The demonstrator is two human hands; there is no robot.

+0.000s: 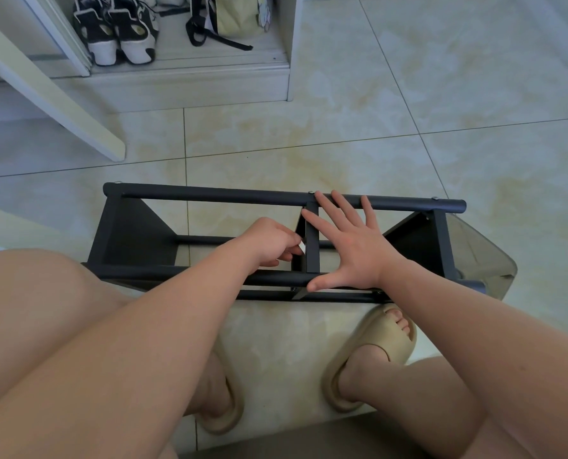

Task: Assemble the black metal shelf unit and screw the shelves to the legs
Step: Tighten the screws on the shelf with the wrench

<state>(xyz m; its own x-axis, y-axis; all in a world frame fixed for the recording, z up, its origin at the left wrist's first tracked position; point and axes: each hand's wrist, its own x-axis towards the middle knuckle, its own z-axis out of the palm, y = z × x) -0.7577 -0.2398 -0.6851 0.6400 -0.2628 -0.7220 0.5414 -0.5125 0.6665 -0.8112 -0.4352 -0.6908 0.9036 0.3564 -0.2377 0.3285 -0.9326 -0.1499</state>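
The black metal shelf unit [209, 195] lies on its side on the tiled floor in front of my feet, its round legs running left to right. Three shelf panels stand between the legs, one at each end and one in the middle [311, 240]. My right hand [349, 243] lies flat with spread fingers across the far leg and the middle shelf, thumb on the near leg. My left hand [269, 241] is curled just left of the middle shelf and pinches a small pale object that I cannot identify.
A white cabinet [183, 81] with sneakers [117, 31] and a bag [233, 18] stands at the back. A slanted white furniture leg [54, 94] comes down at left. A translucent bin [481, 256] sits against the unit's right end. My slippered feet [372, 356] are close below.
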